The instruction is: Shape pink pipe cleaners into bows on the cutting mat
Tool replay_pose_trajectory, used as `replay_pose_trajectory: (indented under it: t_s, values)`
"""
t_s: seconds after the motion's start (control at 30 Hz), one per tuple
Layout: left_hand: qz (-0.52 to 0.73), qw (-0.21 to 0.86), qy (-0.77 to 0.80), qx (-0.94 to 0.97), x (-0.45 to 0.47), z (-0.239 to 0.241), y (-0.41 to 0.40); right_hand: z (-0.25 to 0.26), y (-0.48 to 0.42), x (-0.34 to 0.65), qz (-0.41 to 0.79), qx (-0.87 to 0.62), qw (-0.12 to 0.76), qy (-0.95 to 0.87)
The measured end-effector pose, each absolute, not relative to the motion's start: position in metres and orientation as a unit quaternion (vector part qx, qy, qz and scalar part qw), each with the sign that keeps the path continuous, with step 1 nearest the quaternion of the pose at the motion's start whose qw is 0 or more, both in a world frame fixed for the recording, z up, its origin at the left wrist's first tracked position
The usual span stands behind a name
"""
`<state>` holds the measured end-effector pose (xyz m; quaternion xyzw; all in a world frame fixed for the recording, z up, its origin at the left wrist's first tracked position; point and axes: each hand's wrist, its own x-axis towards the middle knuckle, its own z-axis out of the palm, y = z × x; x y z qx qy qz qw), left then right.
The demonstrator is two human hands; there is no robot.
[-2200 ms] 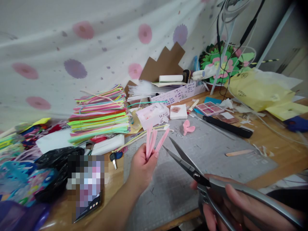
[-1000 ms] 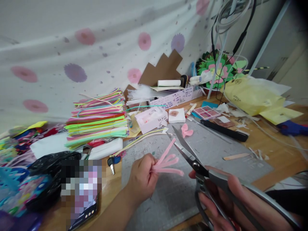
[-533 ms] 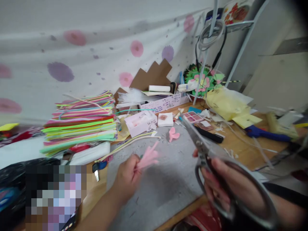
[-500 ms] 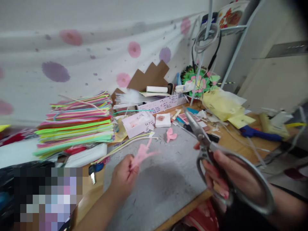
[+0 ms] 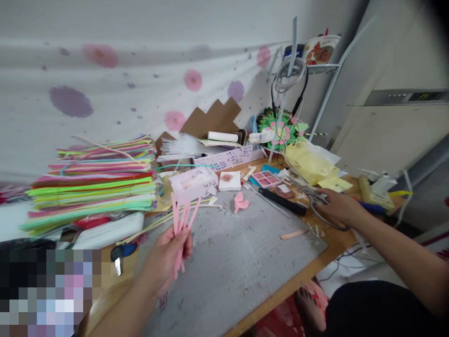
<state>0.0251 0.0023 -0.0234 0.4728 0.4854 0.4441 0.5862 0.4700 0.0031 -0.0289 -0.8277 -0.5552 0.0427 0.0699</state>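
Left hand (image 5: 170,255): fingers (image 5: 188,244) closed round a bunch of pink strips (image 5: 175,210), thumb across the front. Strips stand roughly upright, tips fanned above the fist, lower ends poking out beneath. All held at the left part of the grey mat (image 5: 224,252); can't tell if the lower ends touch it.

Right hand (image 5: 335,206): well apart, right end of the worktop (image 5: 315,264), on the scissors (image 5: 308,191) at the handle end. Fingers curl down, partly hidden; can't tell if they grip or only rest. Blade tips hard to make out.

Between hands, on the mat: pink piece (image 5: 241,202), touched by neither. Wooden stick (image 5: 293,234) near the mat's right edge, black bar (image 5: 283,201) beyond it. Further out: box (image 5: 193,185) behind the strips, palette (image 5: 266,178) mid-back, stem pile (image 5: 101,182) back left, yellow bag (image 5: 308,164) behind the scissors.

Risks, my read:
- One hand is all that holds the strips. Slacken the thumb and they could slide unevenly or scatter.
- Loose stems (image 5: 168,221) lie just behind them; lowering the bunch there could mix or tangle the two.
- Scissors look near the worktop edge. A nudged handle could tip them off, with a foot (image 5: 310,309) below.
- Pink piece looks light; a careless sweep could shift it.
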Motion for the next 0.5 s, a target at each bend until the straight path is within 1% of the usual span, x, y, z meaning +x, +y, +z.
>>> replay_pose_trajectory:
  t_s: [0.2,0.27,0.33,0.37,0.4,0.43,0.5]
  values:
    - [0.428,0.609,0.501,0.44,0.025,-0.026,0.003,-0.03,0.01,0.474,0.033,-0.812,0.016,-0.583]
    - [0.43,0.613,0.499,0.436,0.024,-0.027,0.004,-0.024,0.01,0.468,0.0,-0.799,-0.002,-0.602]
    - [0.431,0.621,0.494,0.429,0.023,-0.029,0.004,-0.015,0.012,0.448,-0.058,-0.771,0.014,-0.634]
    - [0.429,0.629,0.49,0.424,0.022,-0.029,0.004,-0.01,0.012,0.431,-0.072,-0.749,0.044,-0.657]
    - [0.427,0.64,0.482,0.419,0.022,-0.029,0.003,-0.005,0.013,0.411,-0.052,-0.723,0.087,-0.684]
    - [0.425,0.653,0.472,0.412,0.022,-0.029,0.003,0.0,0.014,0.386,-0.001,-0.69,0.123,-0.713]
    - [0.423,0.675,0.452,0.4,0.021,-0.029,0.003,0.006,0.017,0.329,0.143,-0.586,0.154,-0.782]
